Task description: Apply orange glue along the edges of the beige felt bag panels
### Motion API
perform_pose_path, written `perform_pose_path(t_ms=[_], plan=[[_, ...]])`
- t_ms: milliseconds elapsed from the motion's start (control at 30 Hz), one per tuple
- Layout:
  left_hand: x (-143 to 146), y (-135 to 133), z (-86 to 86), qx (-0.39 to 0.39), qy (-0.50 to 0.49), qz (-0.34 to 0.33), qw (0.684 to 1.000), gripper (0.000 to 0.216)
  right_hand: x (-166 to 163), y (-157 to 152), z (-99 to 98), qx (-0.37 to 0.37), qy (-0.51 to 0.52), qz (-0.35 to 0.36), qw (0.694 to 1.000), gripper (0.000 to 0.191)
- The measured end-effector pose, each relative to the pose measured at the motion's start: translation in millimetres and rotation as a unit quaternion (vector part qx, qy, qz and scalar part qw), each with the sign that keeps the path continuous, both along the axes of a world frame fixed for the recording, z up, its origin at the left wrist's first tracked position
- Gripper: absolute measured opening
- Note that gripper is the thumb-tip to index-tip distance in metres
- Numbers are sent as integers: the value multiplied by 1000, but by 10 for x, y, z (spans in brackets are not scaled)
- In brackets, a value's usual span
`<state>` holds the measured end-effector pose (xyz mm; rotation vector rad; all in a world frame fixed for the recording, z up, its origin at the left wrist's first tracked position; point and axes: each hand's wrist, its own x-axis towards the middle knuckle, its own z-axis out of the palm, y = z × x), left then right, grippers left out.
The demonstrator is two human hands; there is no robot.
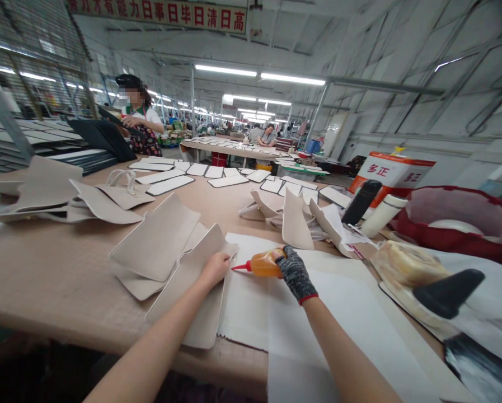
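Note:
My bare left hand (pixel 215 270) is closed on the upper right edge of a beige leather-like panel (pixel 192 291), which leans over other panels. In a fingerless grey knit glove, my right hand (pixel 295 273) grips a squeeze bottle (pixel 266 263) of amber liquid, probably glue. The bottle lies nearly level, its red nozzle pointing left, close to the panel's edge by my left hand. Whether the tip touches the panel I cannot tell. Beneath the bottle lie white sheets (pixel 251 308). Another beige panel (pixel 154 240) rests just left of the held one.
More beige pieces (pixel 51 184) are heaped at the left, others (pixel 296 218) beyond my hands. White dark-edged panels (pixel 170 184) lie across the back. On the right are a black bottle (pixel 362 201), a cream flask (pixel 384 215) and an orange-white can (pixel 391 173). Co-workers (pixel 139 120) stand farther off.

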<state>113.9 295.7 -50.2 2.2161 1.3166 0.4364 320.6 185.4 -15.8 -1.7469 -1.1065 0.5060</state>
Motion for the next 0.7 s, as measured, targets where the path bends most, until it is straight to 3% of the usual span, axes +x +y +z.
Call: perform_pose_path(t_ms=[700], plan=[[-6, -59, 45, 17, 11, -2, 1000, 31, -290, -581, 124, -58, 90, 47, 993, 38]])
